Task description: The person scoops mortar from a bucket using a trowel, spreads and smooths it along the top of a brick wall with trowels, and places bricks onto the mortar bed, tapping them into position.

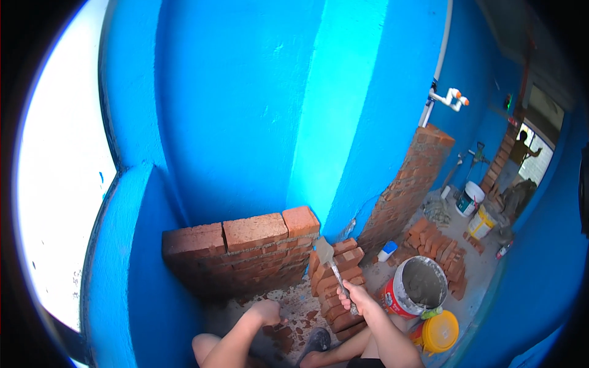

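My right hand (pixel 354 298) is wrapped round the handle of a trowel (pixel 325 251), whose mortar-smeared blade points up and away beside the end of a low brick wall (pixel 245 260). Below that wall, my left hand (pixel 267 312) hangs with its fingers curled in and nothing visible in them. Three bricks (pixel 254 232) show along the wall's top, the right one shorter, with a narrow gap between the left two. Under the trowel stands a stack of loose bricks (pixel 331 285). A red and white bucket (pixel 423 285) of grey mortar is right of my right hand.
A yellow-lidded bucket (pixel 440 332) stands near the mortar bucket. Behind lie a brick pile (pixel 438 248), a blue and white container (pixel 387 251) and more buckets (pixel 470 199). White pipes (pixel 451 98) jut from the blue wall (pixel 245 92). Another person (pixel 523 150) is at the far doorway.
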The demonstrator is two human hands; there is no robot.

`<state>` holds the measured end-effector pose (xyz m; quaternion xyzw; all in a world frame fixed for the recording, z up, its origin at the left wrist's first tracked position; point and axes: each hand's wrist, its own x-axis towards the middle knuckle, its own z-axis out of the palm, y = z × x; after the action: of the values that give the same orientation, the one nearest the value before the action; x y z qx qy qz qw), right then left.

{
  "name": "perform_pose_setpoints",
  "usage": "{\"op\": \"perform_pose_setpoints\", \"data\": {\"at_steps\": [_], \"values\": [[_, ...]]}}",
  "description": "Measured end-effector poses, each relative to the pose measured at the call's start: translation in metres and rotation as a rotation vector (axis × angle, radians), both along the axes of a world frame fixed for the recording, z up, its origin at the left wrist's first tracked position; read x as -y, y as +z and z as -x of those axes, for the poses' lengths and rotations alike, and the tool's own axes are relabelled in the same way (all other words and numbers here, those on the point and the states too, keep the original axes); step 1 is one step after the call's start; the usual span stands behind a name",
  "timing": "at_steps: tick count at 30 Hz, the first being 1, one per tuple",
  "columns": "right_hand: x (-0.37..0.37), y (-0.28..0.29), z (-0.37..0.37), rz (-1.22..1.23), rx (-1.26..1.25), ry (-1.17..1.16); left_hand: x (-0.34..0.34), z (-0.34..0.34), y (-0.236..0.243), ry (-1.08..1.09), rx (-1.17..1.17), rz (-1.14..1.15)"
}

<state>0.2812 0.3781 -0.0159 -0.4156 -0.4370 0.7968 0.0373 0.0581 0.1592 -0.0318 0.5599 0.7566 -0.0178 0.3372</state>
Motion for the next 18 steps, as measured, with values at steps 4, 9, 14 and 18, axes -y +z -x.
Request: {"op": "perform_pose_setpoints", "data": {"at_steps": [4,9,14,18], "values": [[-0.005,0.002,-0.002,0.087,-0.012,0.016,-0.006,-0.001,0.009,0.033,-0.001,-0.128],[-0.014,0.003,0.006,0.232,-0.051,0.05,-0.014,0.003,0.0,0.022,-0.017,-0.131],[-0.029,0.018,-0.001,0.222,-0.06,0.096,-0.018,0.007,0.01,0.043,0.005,-0.115],[-0.03,0.023,-0.002,0.174,-0.033,0.111,-0.017,0.01,0.018,0.046,0.01,-0.099]]}}
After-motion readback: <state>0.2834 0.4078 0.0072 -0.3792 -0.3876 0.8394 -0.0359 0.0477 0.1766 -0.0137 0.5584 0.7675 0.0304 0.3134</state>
